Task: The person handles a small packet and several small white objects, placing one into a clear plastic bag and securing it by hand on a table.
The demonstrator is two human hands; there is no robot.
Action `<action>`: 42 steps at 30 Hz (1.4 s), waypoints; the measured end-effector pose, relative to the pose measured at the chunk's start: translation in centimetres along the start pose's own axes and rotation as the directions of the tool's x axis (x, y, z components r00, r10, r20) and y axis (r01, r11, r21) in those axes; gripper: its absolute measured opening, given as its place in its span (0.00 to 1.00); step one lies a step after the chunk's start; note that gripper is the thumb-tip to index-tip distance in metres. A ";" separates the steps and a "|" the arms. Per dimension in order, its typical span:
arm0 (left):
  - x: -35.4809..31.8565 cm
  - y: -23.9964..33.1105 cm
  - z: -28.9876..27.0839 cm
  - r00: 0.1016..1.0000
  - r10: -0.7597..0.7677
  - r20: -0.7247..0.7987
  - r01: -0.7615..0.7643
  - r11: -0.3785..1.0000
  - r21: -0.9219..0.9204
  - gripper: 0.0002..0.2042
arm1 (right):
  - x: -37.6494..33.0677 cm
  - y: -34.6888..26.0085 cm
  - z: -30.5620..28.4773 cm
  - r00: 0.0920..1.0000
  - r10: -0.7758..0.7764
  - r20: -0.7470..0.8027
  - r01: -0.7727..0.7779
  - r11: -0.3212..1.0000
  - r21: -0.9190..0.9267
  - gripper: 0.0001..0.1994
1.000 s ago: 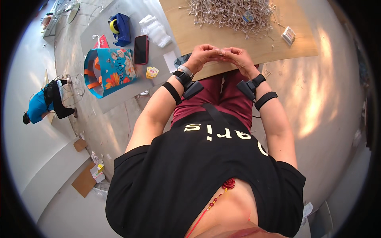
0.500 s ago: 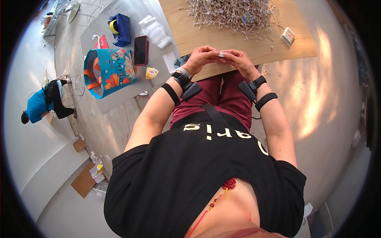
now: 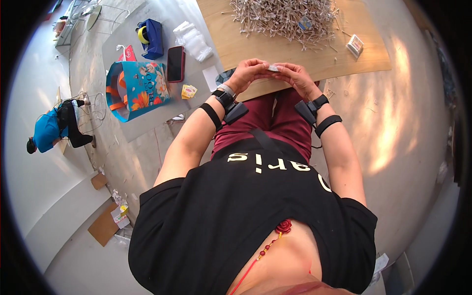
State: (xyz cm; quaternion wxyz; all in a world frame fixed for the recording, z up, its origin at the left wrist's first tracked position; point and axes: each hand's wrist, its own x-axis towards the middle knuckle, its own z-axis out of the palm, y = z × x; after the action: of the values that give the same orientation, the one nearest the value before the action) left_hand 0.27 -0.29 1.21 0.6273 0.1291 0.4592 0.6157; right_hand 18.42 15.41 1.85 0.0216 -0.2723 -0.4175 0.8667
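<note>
Above the near edge of the wooden board, my left hand (image 3: 248, 74) and my right hand (image 3: 296, 77) meet. Their fingertips pinch a small white bundle (image 3: 273, 68) between them. It looks like cotton swabs held side by side, though the fingers cover most of it. Beyond the hands lies a big loose heap of cotton swabs (image 3: 280, 19), with a small blue packet (image 3: 305, 23) on top. To the right of the heap sits a small white box (image 3: 355, 45), apart from both hands.
On the grey table at left are a blue tape dispenser (image 3: 153, 39), a phone (image 3: 175, 64), white plastic bags (image 3: 193, 42), a flowered blue bag (image 3: 142, 88) and a yellow-and-white packet (image 3: 189, 91). The wooden board (image 3: 373, 61) ends just before my legs. A person in blue (image 3: 54, 125) bends over farther left.
Both hands stay almost in place, still pinching the white bundle, which shows slightly more between the fingertips. The table items shift very slightly in the picture.
</note>
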 end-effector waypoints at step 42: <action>-9.0 6.5 7.8 0.884 0.463 -0.057 -0.429 0.855 0.290 0.08 | -8.9 -5.7 9.7 0.879 -0.466 -0.101 0.412 0.849 -0.332 0.10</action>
State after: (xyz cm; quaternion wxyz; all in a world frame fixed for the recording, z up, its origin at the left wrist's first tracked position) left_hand 3.38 -3.78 13.99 0.4137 0.2773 0.5341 0.6832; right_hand 20.16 9.89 14.99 0.2150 -0.2454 -0.5918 0.7371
